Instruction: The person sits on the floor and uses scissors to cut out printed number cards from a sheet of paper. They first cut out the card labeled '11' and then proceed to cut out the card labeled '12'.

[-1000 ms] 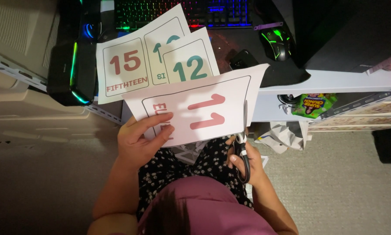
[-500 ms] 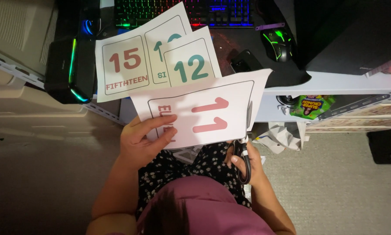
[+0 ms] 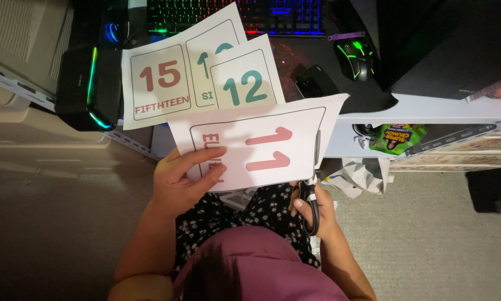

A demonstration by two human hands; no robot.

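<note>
- Gripping the paper sheet (image 3: 261, 150) at its lower-left edge: left hand (image 3: 181, 181), clenched.
- Scissors (image 3: 312, 195) in right hand (image 3: 317, 212), blades pointing up along sheet's right edge, frame centre.

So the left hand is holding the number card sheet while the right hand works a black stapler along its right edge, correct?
Not quite. In the head view the right hand holds black-handled scissors, not a stapler, with the blades at the sheet's right edge. The rest stands: the left hand grips the number card sheet.
</note>
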